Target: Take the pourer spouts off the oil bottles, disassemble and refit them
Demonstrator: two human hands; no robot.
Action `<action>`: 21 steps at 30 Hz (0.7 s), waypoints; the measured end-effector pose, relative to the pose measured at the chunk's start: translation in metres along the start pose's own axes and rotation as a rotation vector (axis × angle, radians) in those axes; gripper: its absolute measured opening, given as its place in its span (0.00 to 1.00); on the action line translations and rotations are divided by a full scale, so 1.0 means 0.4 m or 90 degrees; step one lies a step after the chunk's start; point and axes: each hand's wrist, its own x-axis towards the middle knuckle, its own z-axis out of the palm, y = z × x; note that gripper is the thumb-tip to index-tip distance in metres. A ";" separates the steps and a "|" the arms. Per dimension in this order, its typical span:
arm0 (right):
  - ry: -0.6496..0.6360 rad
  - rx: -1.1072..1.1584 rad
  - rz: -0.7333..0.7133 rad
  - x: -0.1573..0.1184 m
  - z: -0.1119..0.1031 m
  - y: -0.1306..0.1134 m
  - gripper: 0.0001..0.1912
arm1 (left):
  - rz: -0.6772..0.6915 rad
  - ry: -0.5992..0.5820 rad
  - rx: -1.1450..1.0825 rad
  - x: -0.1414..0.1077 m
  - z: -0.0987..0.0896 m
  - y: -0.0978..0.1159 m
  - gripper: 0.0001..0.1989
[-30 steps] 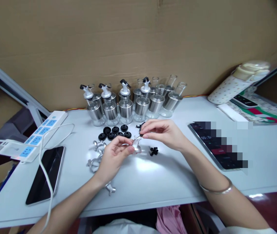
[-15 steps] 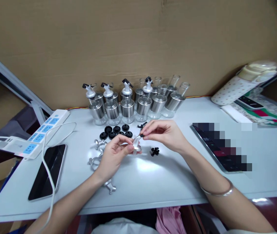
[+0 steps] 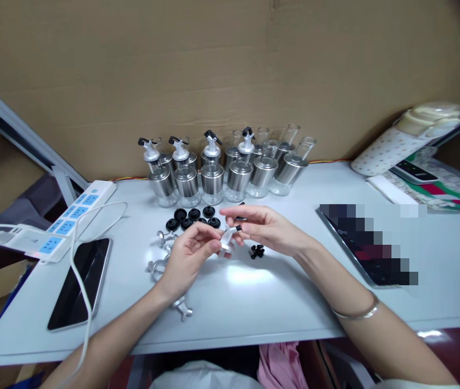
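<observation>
My left hand (image 3: 191,256) pinches a silver bottle pourer (image 3: 227,237) by its base, between thumb and fingertips. A small black tip (image 3: 237,228) sits on the end of its spout. My right hand (image 3: 272,229) has its thumb against that tip, with the index finger stretched out above and other fingers behind the spout. Left of my left hand lie more silver pourers (image 3: 181,309). Several black round stoppers (image 3: 194,214) are grouped beyond it. Below my right hand is a little pile of black tips (image 3: 257,251). Black pieces behind my right fingers are partly hidden.
Glass bottles with steel sleeves (image 3: 212,181) stand along the cardboard wall, some fitted with pourers. A power strip (image 3: 75,216), a white cable (image 3: 76,270) and a phone (image 3: 79,286) lie left. A tablet (image 3: 359,248) and a dotted flask (image 3: 400,140) are right.
The fingers of my right hand have spread from a pinch on the black tip, the index finger reaching left. The pourer has turned slightly in my left hand, its spout now pointing more to the right.
</observation>
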 end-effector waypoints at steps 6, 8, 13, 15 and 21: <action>-0.109 0.035 0.073 -0.002 0.004 0.001 0.16 | -0.006 0.003 0.029 -0.001 -0.003 -0.006 0.17; -0.120 0.032 0.065 0.000 0.004 0.002 0.15 | -0.008 -0.001 0.034 -0.002 -0.001 -0.006 0.17; -0.130 0.016 0.055 0.000 0.006 0.001 0.15 | -0.011 -0.008 0.041 -0.007 0.005 -0.001 0.18; -0.118 -0.004 0.042 -0.002 0.006 0.000 0.16 | -0.006 -0.004 0.048 -0.009 0.009 0.001 0.18; -0.059 -0.111 0.012 0.001 0.003 0.007 0.13 | -0.004 -0.031 0.121 -0.005 -0.002 0.007 0.15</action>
